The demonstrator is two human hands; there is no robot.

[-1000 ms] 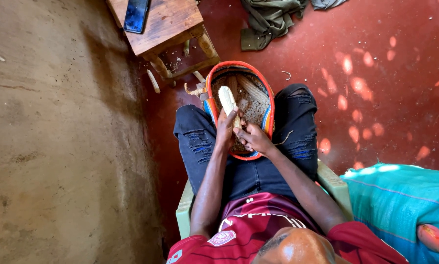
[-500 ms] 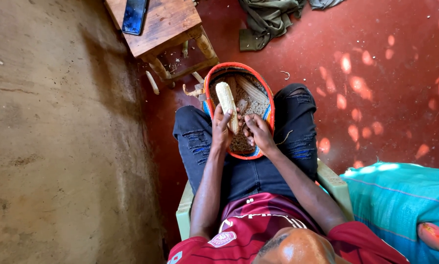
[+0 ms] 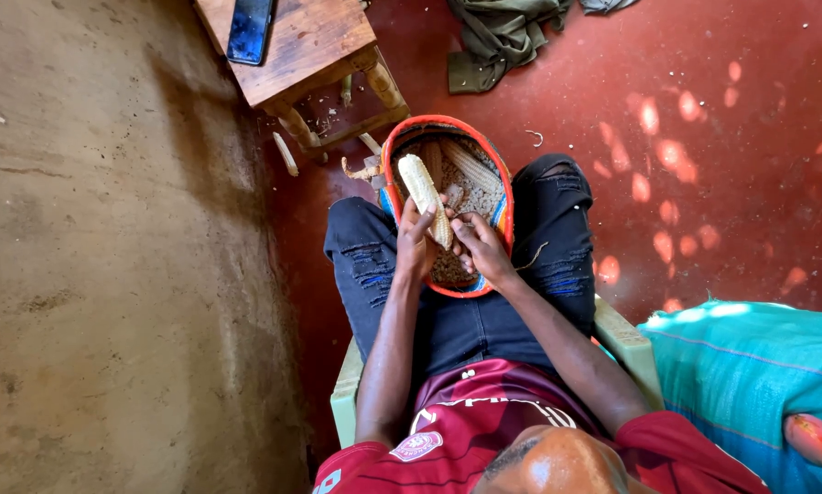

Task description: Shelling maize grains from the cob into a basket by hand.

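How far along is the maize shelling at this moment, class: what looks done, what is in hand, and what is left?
Done: loose kernels and a few cobs lie in the woven basket on the lap. In hand: the left hand grips a pale maize cob over the basket, the right hand working at its lower end. Left: most of that cob looks covered in kernels; whether the cobs in the basket are bare is unclear.

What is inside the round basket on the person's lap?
The basket holds loose maize kernels and a few bare cobs. The hands and the maize cob they grip cover its middle, so what lies beneath them is hidden.
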